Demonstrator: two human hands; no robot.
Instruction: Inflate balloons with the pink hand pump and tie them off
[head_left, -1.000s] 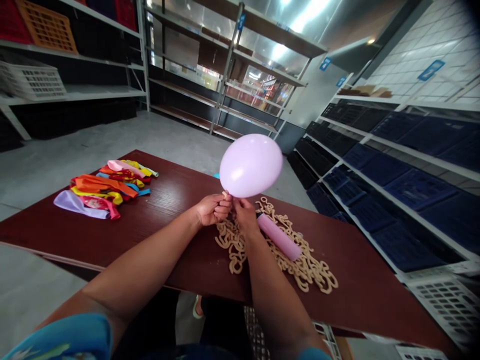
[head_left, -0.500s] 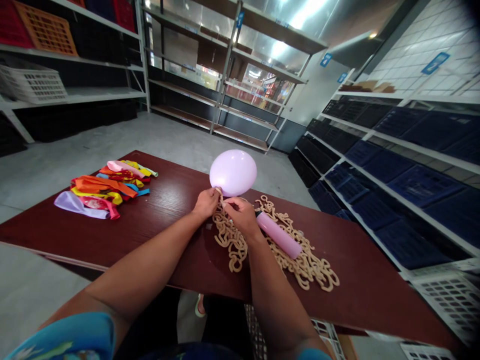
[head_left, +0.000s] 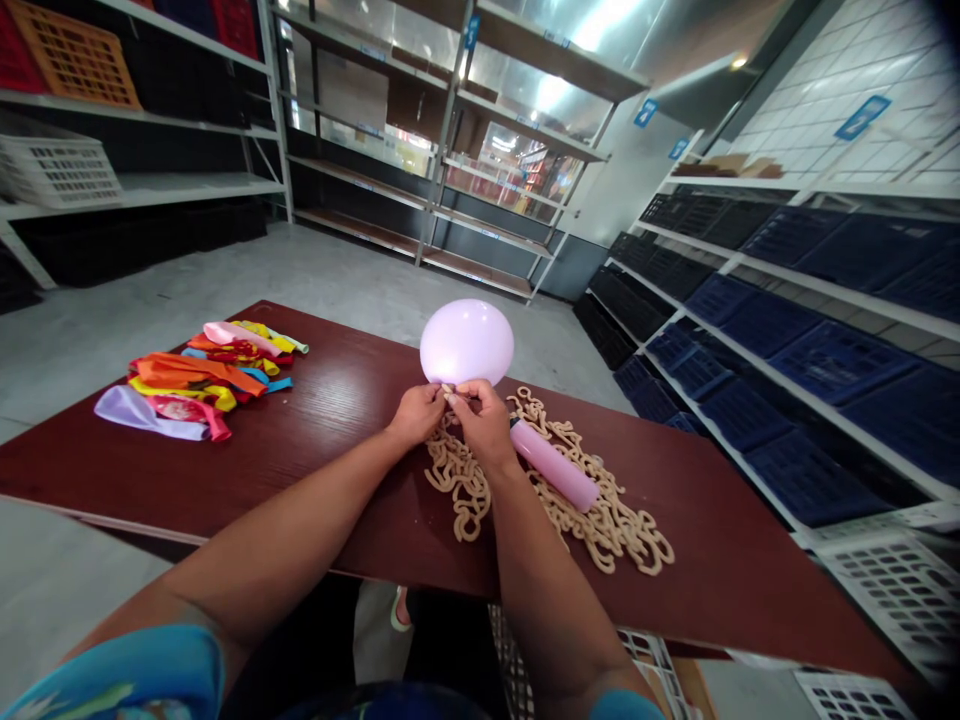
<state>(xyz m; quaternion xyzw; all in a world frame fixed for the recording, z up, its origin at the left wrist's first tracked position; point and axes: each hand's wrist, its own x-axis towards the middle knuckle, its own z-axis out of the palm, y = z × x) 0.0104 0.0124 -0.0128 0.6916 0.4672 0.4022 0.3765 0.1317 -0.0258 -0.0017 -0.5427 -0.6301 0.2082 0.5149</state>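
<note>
An inflated pale purple balloon (head_left: 466,342) stands just beyond my fingertips, with its neck end toward me. My left hand (head_left: 418,412) is closed, thumb and fingers pinching the balloon's neck. Close beside it, my right hand (head_left: 484,420) pinches at the same neck from the other side. The fingers hide most of the neck and any knot. Below my hands lies a heap of tan, curly rope-like pieces (head_left: 459,485). More of these spread to the right, and a pink cylinder (head_left: 559,468) with a dark end rests on them.
Several uninflated balloons (head_left: 202,375) in mixed colours lie on the left of the dark red table (head_left: 337,370). Metal shelves (head_left: 360,180) stand at the back. Dark blue crates (head_left: 817,370) fill the right shelving. A white basket (head_left: 56,170) sits on the left shelf.
My two hands have come closer together at the balloon's neck, and the right fingers have moved up against the balloon. The view has shifted slightly.
</note>
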